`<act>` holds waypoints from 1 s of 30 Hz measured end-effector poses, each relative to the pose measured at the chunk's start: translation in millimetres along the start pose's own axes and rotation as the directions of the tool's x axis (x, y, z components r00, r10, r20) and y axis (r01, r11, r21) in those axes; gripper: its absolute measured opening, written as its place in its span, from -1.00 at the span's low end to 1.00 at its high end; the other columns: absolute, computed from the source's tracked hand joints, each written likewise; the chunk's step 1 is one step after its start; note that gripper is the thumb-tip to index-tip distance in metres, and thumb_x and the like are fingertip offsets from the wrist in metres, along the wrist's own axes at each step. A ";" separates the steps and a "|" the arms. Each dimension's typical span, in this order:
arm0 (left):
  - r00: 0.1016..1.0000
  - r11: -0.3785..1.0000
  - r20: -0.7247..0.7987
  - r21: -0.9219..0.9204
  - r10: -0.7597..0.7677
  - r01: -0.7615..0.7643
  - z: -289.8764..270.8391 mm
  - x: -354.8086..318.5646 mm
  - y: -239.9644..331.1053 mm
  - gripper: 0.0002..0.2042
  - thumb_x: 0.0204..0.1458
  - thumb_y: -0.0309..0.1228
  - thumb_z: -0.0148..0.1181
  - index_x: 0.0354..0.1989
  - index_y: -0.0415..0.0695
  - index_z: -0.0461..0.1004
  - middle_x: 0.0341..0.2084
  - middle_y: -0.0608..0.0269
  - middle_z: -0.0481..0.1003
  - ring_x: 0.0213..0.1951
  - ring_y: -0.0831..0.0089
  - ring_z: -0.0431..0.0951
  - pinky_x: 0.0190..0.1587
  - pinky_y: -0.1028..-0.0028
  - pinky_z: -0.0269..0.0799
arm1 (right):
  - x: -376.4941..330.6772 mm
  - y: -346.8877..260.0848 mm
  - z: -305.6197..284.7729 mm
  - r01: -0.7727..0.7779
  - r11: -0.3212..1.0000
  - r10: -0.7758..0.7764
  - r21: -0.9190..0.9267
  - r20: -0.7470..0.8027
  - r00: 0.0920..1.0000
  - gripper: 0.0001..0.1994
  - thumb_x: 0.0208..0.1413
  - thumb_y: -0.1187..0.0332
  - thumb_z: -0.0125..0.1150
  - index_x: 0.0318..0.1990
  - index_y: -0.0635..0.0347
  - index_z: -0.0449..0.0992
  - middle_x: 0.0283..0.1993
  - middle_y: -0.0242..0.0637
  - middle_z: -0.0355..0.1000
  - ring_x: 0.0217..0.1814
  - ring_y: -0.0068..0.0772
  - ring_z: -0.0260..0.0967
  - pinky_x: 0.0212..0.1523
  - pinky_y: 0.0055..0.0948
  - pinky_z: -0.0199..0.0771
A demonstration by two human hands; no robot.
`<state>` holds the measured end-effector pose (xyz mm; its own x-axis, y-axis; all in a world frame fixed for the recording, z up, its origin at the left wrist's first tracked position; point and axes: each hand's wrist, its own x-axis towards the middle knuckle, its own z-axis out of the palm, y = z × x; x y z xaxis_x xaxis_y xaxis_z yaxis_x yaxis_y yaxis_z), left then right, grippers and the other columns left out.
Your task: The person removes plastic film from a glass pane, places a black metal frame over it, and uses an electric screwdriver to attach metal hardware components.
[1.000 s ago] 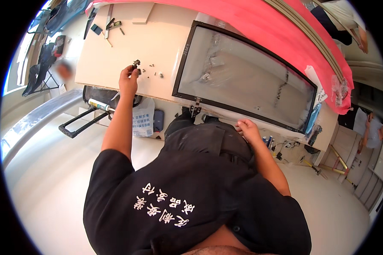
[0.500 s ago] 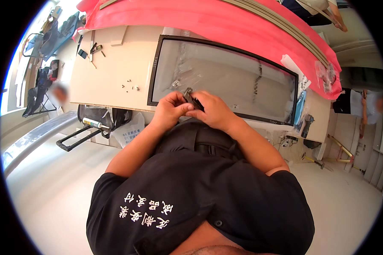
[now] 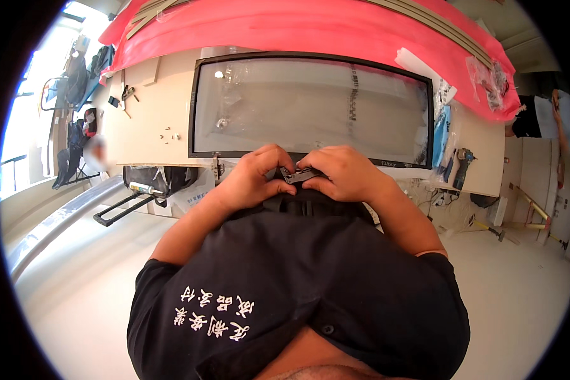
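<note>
Both my hands meet in front of my waist, at the near edge of a black-framed glass door panel [image 3: 266, 155] lying on the table. Between them is a small dark metal hinge [image 3: 299, 175], angled and partly covered by fingers. My left hand [image 3: 259, 177] pinches its left end between thumb and fingers. My right hand [image 3: 345, 174] grips the other end, thumb underneath and fingers on top. Another metal hinge [image 3: 218, 167] sticks out from the panel's near edge, just left of my left hand.
Small screws [image 3: 168, 135] and a dark clamp-like tool [image 3: 128, 94] lie on the table's left. A power drill [image 3: 463, 166] rests at the right end. Pink sheeting [image 3: 266, 28] carries long strips at the back. A black bag [image 3: 164, 179] with a handle stands below the left edge.
My hands have moved slightly right and lower relative to the panel, and turned the hinge so it lies flatter. The hinge at the panel's edge has come into view.
</note>
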<state>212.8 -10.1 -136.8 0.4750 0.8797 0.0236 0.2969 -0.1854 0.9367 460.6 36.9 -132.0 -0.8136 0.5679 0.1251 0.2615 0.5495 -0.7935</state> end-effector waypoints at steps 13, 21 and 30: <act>0.999 1.000 -0.028 -0.008 -0.030 0.030 63.9 40.0 15.6 -0.60 -0.23 -0.38 0.59 -0.27 -0.16 0.48 -0.30 0.23 0.51 -0.21 0.27 0.53 -0.12 0.34 0.44 | -68.5 26.2 -27.9 -0.027 0.998 0.019 -0.053 -0.142 0.990 -0.68 -0.04 0.26 0.48 -0.17 0.18 0.54 -0.31 -0.18 0.55 -0.32 -0.03 0.51 -0.33 -0.20 0.48; 0.999 0.998 0.002 -0.043 -0.037 0.037 60.7 56.4 21.5 -0.62 -0.14 -0.44 0.54 -0.17 -0.20 0.50 -0.26 0.23 0.53 -0.33 0.41 0.50 -0.21 0.43 0.46 | -70.9 28.8 -35.9 -0.060 0.997 0.054 -0.037 -0.157 0.986 -0.67 -0.01 0.21 0.44 -0.21 0.17 0.46 -0.43 -0.15 0.47 -0.39 0.03 0.46 -0.39 -0.12 0.43; 0.980 0.965 0.008 -0.174 -0.197 0.196 70.4 49.3 21.1 -0.60 -0.15 -0.43 0.57 -0.21 -0.17 0.43 -0.33 0.33 0.48 -0.24 0.49 0.44 -0.12 0.46 0.38 | -69.7 37.6 -40.7 0.001 0.999 -0.006 -0.040 -0.132 0.991 -0.67 -0.01 0.20 0.44 -0.22 0.16 0.45 -0.45 -0.14 0.46 -0.39 0.03 0.45 -0.38 -0.11 0.42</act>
<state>300.8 -1.5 -140.5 0.4132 0.8957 -0.1644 0.2357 0.0691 0.9694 548.3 43.0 -146.3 -0.7396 0.6403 0.2073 0.2813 0.5739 -0.7691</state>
